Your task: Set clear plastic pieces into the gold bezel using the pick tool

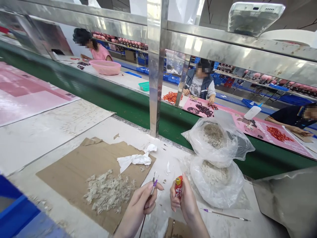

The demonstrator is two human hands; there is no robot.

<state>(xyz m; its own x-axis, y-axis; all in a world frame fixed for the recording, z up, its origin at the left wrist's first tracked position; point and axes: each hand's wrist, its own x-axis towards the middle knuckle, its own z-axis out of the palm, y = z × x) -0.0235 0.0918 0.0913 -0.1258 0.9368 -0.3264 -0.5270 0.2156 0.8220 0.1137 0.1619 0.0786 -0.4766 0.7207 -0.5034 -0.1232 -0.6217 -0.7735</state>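
Note:
My left hand (140, 208) grips a slim purple-banded tool (154, 182), its thin shaft running down past my fingers and its fine tips pointing up. My right hand (184, 201) holds a small red tube (178, 187) with a yellow cap, a few centimetres from those tips and not touching them. Left of my hands, a pile of pale flakes (107, 192) lies on a brown cardboard sheet (61, 175), near a crumpled white cloth (136, 158). Clear plastic bags of pale pieces (215, 140) stand to the right. A matching tool (225, 214) lies on the bench.
A steel upright (155, 66) and rail (223, 49) rise behind the bench, beyond a green conveyor belt (119, 102). Several co-workers sit across it at pink mats (262, 130). A phone (255, 18) rests overhead. A blue crate (17, 211) sits at lower left, a metal sheet (287, 201) at right.

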